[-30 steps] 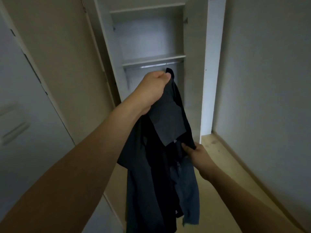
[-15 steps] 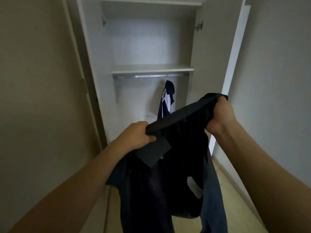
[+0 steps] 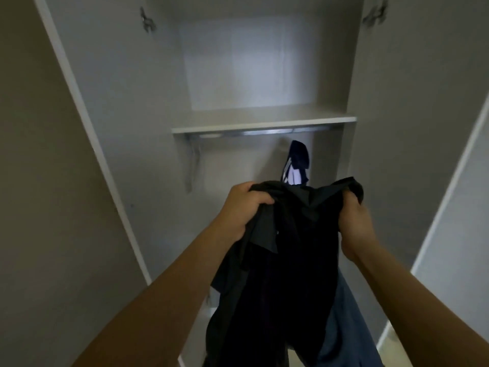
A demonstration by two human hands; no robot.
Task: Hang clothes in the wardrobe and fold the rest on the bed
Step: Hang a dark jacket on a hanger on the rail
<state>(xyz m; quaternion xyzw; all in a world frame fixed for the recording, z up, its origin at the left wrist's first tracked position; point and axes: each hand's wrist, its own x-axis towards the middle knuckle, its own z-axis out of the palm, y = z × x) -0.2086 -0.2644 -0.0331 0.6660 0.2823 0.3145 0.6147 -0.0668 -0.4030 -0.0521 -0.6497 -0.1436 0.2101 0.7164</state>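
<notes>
The wardrobe [image 3: 127, 107] fills pretty much the whole view, both doors swung open, pale grey inside. Above the grip there's a shelf [image 3: 264, 123], with a metal hanging rail [image 3: 267, 131] tucked right under it. Just above and behind where the hands are, one navy garment with white stripes [image 3: 296, 161] already hangs from that rail.

The dark clothes [image 3: 285, 260] are bunched up between both hands and drape straight down below the grip; there's a bluer piece [image 3: 341, 327] hanging at the lower right of the bundle. The left hand [image 3: 246, 210] has its fingers curled tight round the top left edge of the fabric, and the right hand [image 3: 354, 221] clamps the top right corner, thumb side toward the camera.

No brand, label or writing that I can read anywhere; it's dim and the fabric is basically black.

Compared with half a second ago, the view is closer in to the wardrobe and the shelf sits bigger in frame. The hands have come nearer each other, so the top edge is now slack and bunched instead of stretched out. The bundle now covers the bottom of the hung garment.

Top left and right of the opening you can see door hinges [image 3: 146, 21].
</notes>
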